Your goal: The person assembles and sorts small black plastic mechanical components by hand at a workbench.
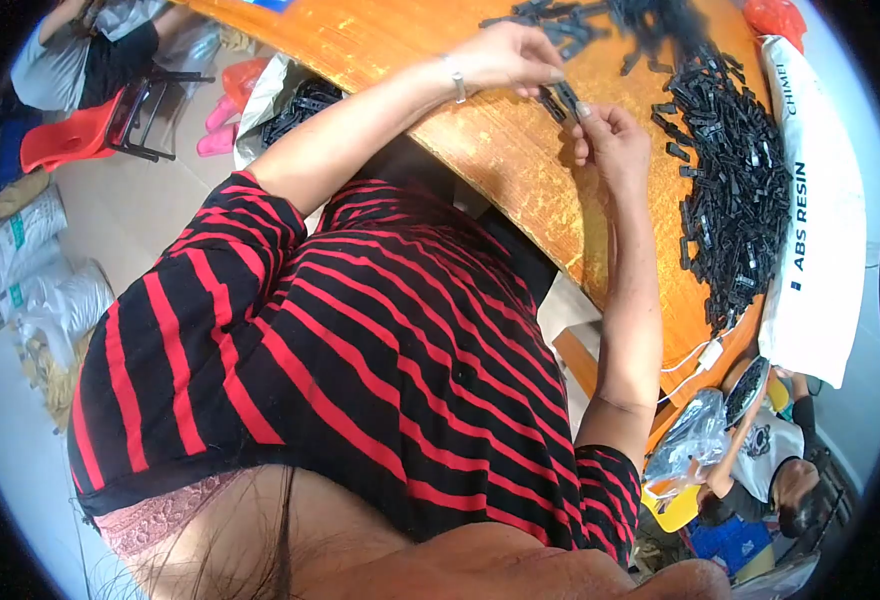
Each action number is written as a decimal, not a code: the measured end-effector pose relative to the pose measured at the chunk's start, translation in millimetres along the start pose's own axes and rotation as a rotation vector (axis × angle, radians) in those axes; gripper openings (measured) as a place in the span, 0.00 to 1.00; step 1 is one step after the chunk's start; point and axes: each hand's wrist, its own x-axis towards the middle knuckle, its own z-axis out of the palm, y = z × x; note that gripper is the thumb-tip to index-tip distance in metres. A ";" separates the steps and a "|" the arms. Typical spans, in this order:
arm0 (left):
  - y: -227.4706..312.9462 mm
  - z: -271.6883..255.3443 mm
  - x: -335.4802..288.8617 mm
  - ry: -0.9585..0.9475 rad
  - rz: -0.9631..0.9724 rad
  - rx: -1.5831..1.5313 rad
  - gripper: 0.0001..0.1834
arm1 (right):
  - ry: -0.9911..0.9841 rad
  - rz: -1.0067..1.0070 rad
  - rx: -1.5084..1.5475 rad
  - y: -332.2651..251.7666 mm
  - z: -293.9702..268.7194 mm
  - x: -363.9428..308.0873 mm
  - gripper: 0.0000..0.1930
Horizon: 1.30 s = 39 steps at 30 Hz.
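Note:
Over the orange table (490, 135), my hands meet at a pair of small, narrow black plastic parts (558, 103). With thumb and fingers pinched, my left hand (505, 58) grips the upper end of one. My right hand (615, 145) closes on the lower end from the right side. Whether the two pieces are joined or only lie side by side, I cannot tell. A large heap of similar black parts (730, 190) spreads to the right of my right hand. More loose black parts (560, 22) lie beyond my left hand, blurred toward the far edge.
A white printed sack (815, 220) borders the heap on the right. A white cable connector (710, 352) hangs by the table's near right corner. Left of the table stand an open sack of black parts (305, 105) and a red chair (75, 135). Other people sit at both sides.

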 end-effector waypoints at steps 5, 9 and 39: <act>-13.8 9.6 3.0 0.125 0.011 0.268 0.09 | -0.027 0.086 0.052 8.8 3.3 3.8 0.08; -12.4 14.3 2.5 0.164 0.001 0.367 0.09 | -0.007 0.122 0.134 17.2 2.7 7.5 0.08; 8.5 4.0 -68.5 -0.256 -0.097 0.082 0.14 | -0.170 -0.187 -0.215 -10.7 11.4 -43.6 0.10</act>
